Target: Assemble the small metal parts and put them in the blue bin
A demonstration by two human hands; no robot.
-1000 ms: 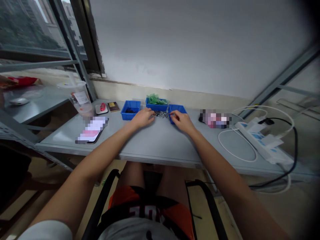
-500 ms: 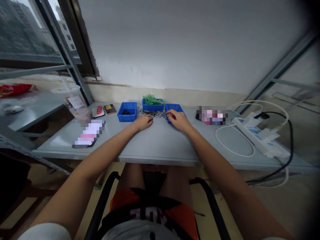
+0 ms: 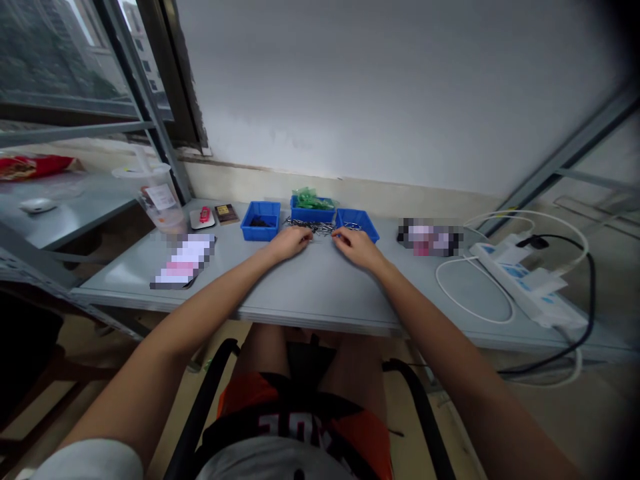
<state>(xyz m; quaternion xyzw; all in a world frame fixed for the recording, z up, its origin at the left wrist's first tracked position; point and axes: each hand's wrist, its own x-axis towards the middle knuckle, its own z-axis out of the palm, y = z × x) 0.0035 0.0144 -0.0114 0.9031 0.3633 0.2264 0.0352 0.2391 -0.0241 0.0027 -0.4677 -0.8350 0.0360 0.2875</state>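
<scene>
Both my hands rest on the grey table [image 3: 320, 287] at a small heap of metal screws [image 3: 315, 227]. My left hand [image 3: 290, 241] lies palm down, fingers curled at the heap's left edge. My right hand [image 3: 354, 245] pinches at the heap's right edge; what its fingertips grip is too small to tell. Behind the heap stand three blue bins: a left bin [image 3: 261, 220] with dark parts, a middle bin [image 3: 313, 210] with green bags, and a right bin [image 3: 357, 223].
A phone [image 3: 184, 261], a plastic cup [image 3: 161, 197] and small items lie at the left. A white power strip [image 3: 525, 283] with white and black cables sits at the right. A blurred object [image 3: 430, 239] lies right of the bins. A wall rises behind.
Both hands have drawn slightly back from the bins toward me, the right one off the right bin's front edge. The view shifted a little.
</scene>
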